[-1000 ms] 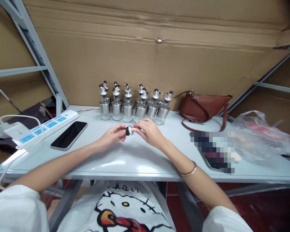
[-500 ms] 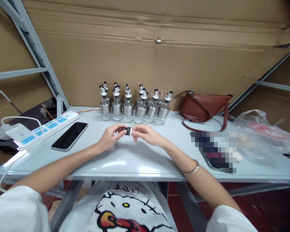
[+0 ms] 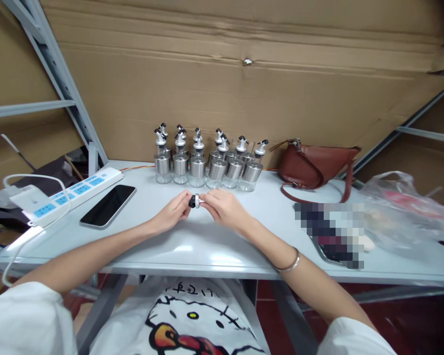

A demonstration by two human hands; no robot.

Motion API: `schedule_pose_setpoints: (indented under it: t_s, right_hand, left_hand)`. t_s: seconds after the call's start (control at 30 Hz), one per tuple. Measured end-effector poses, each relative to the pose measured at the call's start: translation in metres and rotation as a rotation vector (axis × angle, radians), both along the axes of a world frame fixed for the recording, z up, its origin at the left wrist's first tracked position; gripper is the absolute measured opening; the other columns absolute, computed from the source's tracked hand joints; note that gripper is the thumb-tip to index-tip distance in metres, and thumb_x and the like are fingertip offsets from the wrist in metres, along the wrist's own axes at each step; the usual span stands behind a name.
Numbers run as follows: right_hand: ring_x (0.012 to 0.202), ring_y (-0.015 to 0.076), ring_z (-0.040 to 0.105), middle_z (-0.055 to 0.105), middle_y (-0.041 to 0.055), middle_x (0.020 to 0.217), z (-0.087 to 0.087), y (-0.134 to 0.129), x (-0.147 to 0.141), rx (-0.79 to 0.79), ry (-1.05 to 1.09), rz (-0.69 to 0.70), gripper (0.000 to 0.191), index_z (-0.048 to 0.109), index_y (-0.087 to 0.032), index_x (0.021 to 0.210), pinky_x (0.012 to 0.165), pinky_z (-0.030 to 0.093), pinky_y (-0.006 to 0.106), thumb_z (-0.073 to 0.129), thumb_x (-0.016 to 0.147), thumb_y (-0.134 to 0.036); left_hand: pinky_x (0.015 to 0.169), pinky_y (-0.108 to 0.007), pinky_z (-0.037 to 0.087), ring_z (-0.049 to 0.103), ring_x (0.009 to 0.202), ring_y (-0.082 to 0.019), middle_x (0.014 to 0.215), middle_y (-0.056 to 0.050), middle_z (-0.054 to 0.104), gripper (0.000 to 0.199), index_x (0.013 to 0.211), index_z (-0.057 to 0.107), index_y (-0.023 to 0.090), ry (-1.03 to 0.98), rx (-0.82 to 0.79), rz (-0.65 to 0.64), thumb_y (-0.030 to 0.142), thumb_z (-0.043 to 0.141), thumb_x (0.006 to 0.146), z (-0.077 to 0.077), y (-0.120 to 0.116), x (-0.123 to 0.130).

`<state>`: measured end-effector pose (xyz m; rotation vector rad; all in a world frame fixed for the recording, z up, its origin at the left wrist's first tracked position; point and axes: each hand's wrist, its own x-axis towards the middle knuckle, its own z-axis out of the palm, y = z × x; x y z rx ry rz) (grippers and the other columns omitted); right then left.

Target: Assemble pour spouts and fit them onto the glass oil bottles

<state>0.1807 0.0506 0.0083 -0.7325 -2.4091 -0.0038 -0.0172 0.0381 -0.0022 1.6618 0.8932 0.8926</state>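
Note:
A small black and silver bottle stopper (image 3: 196, 201) is held between both hands above the middle of the table. My left hand (image 3: 173, 211) pinches its black end from the left. From the right, my right hand (image 3: 222, 207) has its fingers closed on the silver end. Behind the hands stand several glass bottles (image 3: 198, 170) with steel bands, in two rows. Black and silver pourers top the front-row bottles; some rear tops are partly hidden.
On the left of the table (image 3: 133, 251) lie a phone (image 3: 108, 206) and a white power strip (image 3: 77, 193) with a cable. Rightward are a brown bag (image 3: 314, 165), a blurred-out item (image 3: 329, 234) and a clear plastic bag (image 3: 410, 207). Cardboard (image 3: 207, 88) stands behind.
The stopper has turned slightly in my fingers. My right hand has rotated, with its back now more upward, and my left fingers have closed more tightly together.

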Motion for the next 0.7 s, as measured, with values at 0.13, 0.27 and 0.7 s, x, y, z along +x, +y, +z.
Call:
schedule_pose_setpoints:
  t_s: [0.13,0.27,0.7]
  right_hand:
    - [0.055,0.0110,0.034,0.040,-0.0051,0.060,0.000,-0.002,-0.004,-0.839,0.302,0.026,0.020,0.052,-0.019,0.077,0.059,0.028,0.026,0.050,0.093,-0.029]
    - [0.043,0.0081,0.024,0.026,-0.0104,0.049,0.006,0.004,0.003,-1.223,0.263,0.126,0.033,0.052,-0.018,0.069,0.048,0.028,0.025,0.049,0.090,-0.043]
    - [0.063,0.0130,0.048,0.056,0.0001,0.069,-0.001,-0.008,-0.010,-0.525,0.335,0.101,0.027,0.058,-0.018,0.088,0.063,0.038,0.026,0.045,0.096,-0.040]
  left_hand:
    - [0.060,-0.025,0.038,0.044,0.057,-0.012,0.069,0.004,0.047,0.016,0.102,0.047,0.017,0.205,0.434,0.002,0.029,0.040,0.095,-0.007,0.005,-0.009]
    - [0.074,-0.029,0.047,0.057,0.082,-0.017,0.095,-0.006,0.055,0.014,0.106,0.051,0.018,0.289,0.786,-0.084,0.022,0.042,0.096,-0.010,0.010,-0.013]
    - [0.052,-0.023,0.029,0.037,0.047,-0.011,0.052,0.009,0.042,0.021,0.081,0.041,0.021,0.180,0.262,0.265,0.039,0.047,0.088,0.008,-0.015,0.003]
